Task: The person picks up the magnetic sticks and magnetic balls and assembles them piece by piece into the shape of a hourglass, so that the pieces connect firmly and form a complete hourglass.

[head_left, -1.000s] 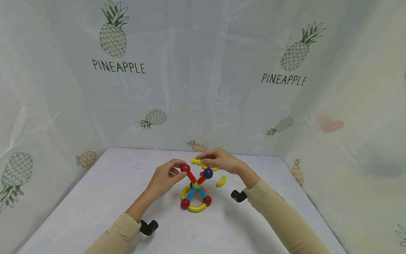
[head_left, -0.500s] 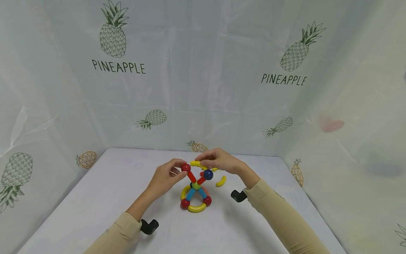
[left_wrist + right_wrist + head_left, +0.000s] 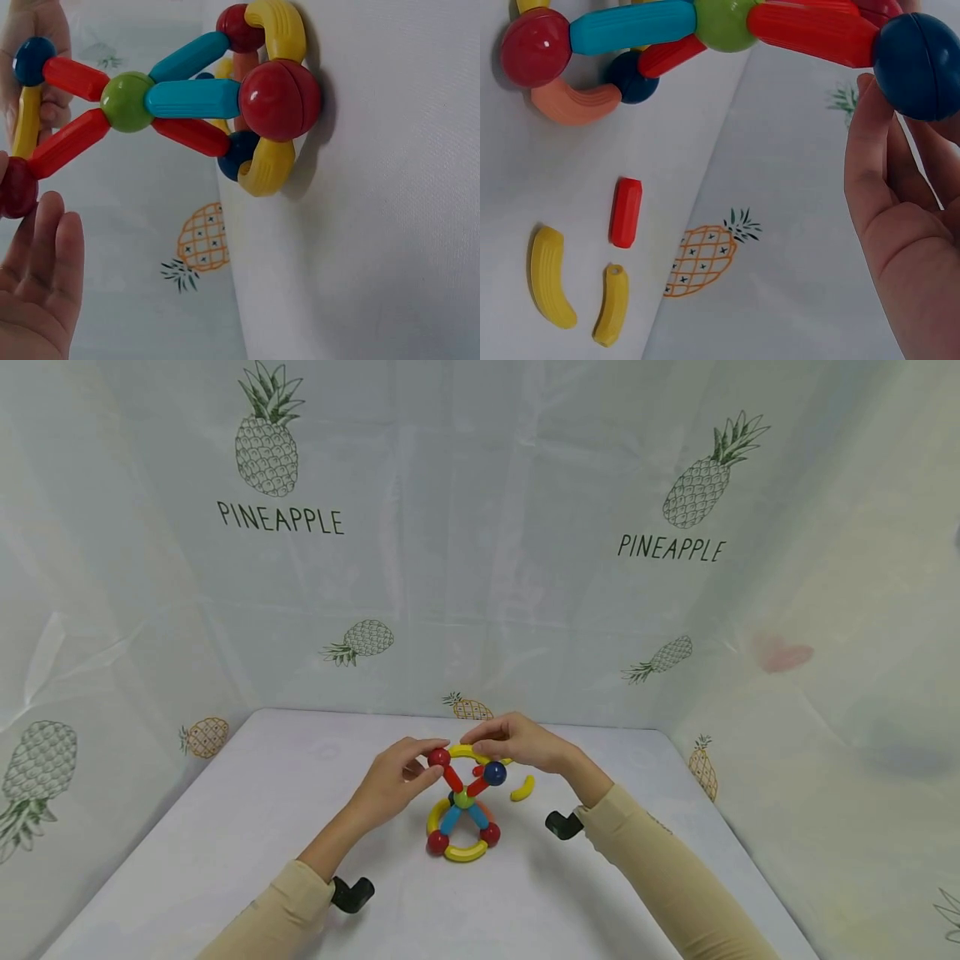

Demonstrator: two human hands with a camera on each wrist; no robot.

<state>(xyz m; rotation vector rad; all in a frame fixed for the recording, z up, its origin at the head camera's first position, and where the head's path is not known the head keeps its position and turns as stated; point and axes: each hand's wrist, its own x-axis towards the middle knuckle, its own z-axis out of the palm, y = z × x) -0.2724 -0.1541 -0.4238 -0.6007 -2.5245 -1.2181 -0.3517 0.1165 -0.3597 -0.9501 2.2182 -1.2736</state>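
Note:
A magnetic stick-and-ball model stands on the white table (image 3: 405, 893). Its green ball (image 3: 127, 101) joins blue and red sticks, over a ring of curved sticks and balls. My left hand (image 3: 390, 783) pinches the upper red ball (image 3: 438, 758) between thumb and fingers. My right hand (image 3: 523, 743) pinches a curved yellow stick (image 3: 461, 751), which spans from that red ball to the upper blue ball (image 3: 495, 773). In the right wrist view the blue ball (image 3: 919, 66) is close to my right fingers and the held stick is hidden.
Behind and right of the model lie a loose red stick (image 3: 626, 212), a curved yellow stick (image 3: 551, 277) and another yellow stick (image 3: 611, 305). A pineapple-print sheet (image 3: 480, 568) closes off the back and sides. Black wrist mounts (image 3: 564, 823) stick out from both sleeves.
The yellow stick in my right hand has come down slightly, and its left end now meets the red ball. The blue ball has shifted a little right. My left hand stays at the red ball.

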